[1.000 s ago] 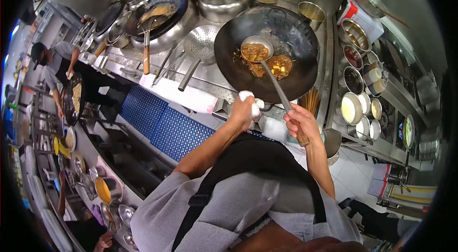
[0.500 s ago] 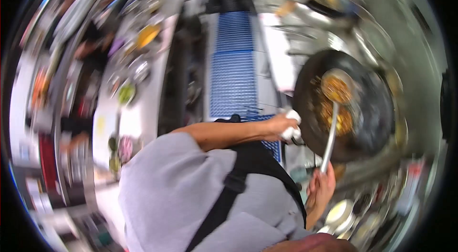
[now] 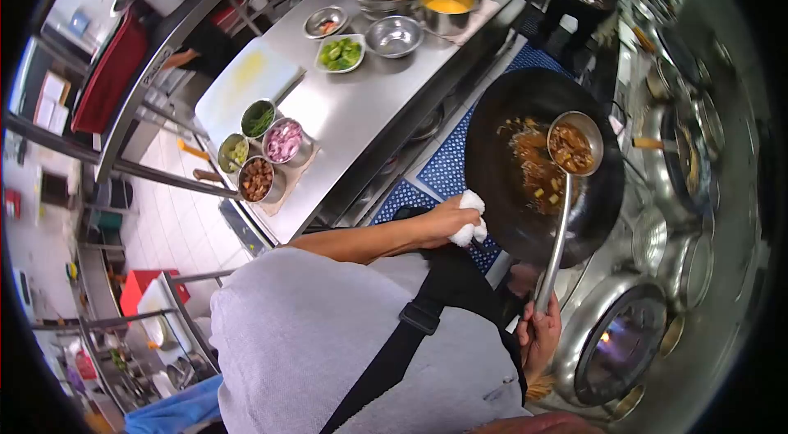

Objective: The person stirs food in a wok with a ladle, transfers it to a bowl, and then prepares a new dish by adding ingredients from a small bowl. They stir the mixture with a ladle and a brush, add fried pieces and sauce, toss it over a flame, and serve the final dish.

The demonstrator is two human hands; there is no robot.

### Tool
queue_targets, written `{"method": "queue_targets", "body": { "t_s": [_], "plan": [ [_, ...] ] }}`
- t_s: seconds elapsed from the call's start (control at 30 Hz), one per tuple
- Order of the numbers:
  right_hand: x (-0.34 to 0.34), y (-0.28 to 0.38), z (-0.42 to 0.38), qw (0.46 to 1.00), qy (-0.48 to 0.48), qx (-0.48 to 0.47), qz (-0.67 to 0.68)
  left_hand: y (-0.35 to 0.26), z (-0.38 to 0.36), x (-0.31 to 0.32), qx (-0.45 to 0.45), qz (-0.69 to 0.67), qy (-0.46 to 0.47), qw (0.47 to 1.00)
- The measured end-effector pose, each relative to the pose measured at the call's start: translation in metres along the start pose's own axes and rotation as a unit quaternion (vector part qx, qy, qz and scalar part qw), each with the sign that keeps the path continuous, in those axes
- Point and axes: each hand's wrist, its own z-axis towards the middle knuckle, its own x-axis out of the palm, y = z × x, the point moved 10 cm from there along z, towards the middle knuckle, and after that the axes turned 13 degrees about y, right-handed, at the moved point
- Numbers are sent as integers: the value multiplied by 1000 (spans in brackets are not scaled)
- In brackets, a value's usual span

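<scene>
The wok (image 3: 509, 196) is now off the burner (image 3: 593, 378) — flame (image 3: 607, 338) showing.

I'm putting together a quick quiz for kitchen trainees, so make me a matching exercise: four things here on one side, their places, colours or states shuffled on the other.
1. Ladle
2. White cloth
3. Metal pot on the counter
4. Burner

A. Flame showing
B. In the left hand
C. Yellow-orange contents
D. In the right hand

Pairs: 1-D, 2-B, 3-C, 4-A

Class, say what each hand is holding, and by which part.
The left hand grips the wok at its edge through a white cloth. The right hand holds the ladle by its handle's end.
</scene>
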Motion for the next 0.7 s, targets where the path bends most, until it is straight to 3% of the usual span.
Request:
{"method": "queue_targets", "body": {
  "t_s": [0.13, 0.27, 0.4, 0.57, 0.7],
  "plan": [
    [62, -10, 67, 996, 68, 49, 2, -23, -33, -71, 58, -5, -94, 994],
    [123, -29, 133, 986, 139, 88, -10, -34, -63, -117, 69, -13, -119, 990],
    [189, -53, 201, 967, 217, 130, -35, -28, -78, -156, 73, -10, -116, 990],
    [259, -95, 271, 932, 310, 155, -111, -13, -85, -181, 16, -34, -73, 997],
    [292, -126, 308, 909, 336, 162, -186, -11, -87, -186, 2, -36, -60, 998]
  ]
}}
